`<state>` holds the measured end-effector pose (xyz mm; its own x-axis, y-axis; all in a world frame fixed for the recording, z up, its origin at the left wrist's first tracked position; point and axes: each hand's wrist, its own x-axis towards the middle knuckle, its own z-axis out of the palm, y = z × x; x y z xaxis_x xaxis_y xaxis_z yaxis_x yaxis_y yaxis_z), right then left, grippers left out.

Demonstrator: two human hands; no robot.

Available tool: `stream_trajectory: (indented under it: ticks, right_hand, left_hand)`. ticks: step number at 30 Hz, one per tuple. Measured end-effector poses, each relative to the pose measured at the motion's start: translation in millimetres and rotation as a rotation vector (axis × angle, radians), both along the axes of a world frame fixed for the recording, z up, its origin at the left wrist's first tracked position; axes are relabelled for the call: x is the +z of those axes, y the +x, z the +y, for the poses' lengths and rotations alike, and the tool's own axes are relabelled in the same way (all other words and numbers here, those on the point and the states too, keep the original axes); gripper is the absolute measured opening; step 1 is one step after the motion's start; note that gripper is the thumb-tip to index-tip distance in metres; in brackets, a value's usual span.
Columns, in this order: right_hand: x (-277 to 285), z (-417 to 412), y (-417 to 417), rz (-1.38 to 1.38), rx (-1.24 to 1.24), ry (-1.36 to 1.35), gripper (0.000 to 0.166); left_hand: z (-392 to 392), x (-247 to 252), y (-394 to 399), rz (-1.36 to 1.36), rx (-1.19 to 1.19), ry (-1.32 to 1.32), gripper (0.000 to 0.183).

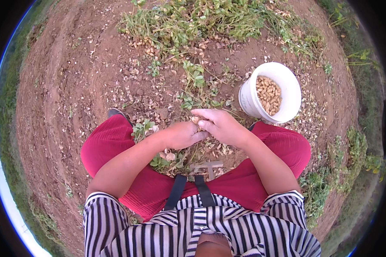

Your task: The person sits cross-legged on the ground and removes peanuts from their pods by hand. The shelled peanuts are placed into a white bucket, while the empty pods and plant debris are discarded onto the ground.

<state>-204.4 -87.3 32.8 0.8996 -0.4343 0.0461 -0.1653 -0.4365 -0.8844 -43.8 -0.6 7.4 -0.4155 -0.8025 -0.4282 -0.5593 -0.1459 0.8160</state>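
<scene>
Close together in front of my body, my left hand [182,135] and my right hand [224,127] meet over the ground between my knees. At least one peanut in its shell [195,119] shows between them. The left fingers curl around it from the left, and the right thumb presses at it from the other side. The right index finger reaches out above it; the other right fingers are hidden. Past my right hand, a white plastic bucket [291,96] is partly filled with unshelled peanuts [267,96].
A heap of uprooted peanut plants [193,24] lies across the soil ahead. Loose leaves and stems [194,75] trail from it towards my hands. The bucket stands just beyond my right knee [284,141]. Between my thighs is a small flat T-shaped piece [209,165].
</scene>
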Motion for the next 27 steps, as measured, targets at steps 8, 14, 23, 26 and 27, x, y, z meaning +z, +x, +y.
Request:
stream_trajectory:
  ticks: [8,14,23,26,27]
  right_hand:
    - [15.1,-0.2,4.6,-0.010,0.075,-0.495,0.021]
    - [13.6,10.1,9.3,-0.163,0.024,-0.674,0.025]
    - [30.6,6.6,2.1,-0.394,-0.107,-0.633,0.024]
    - [91.9,4.6,-18.9,-0.489,-0.300,-0.680,0.020]
    - [106.4,-2.2,-32.7,-0.503,-0.421,-0.764,0.019]
  left_hand:
    - [0.3,6.7,-0.8,-0.029,0.003,-0.002,0.030]
    - [-2.1,-34.7,5.1,0.167,0.103,-0.017,0.024]
    - [-17.8,11.0,9.5,0.102,0.210,-0.115,0.025]
    - [-21.2,-7.3,31.2,-0.191,0.385,0.030,0.045]
    - [-17.5,-15.6,39.9,-0.182,0.426,0.055,0.053]
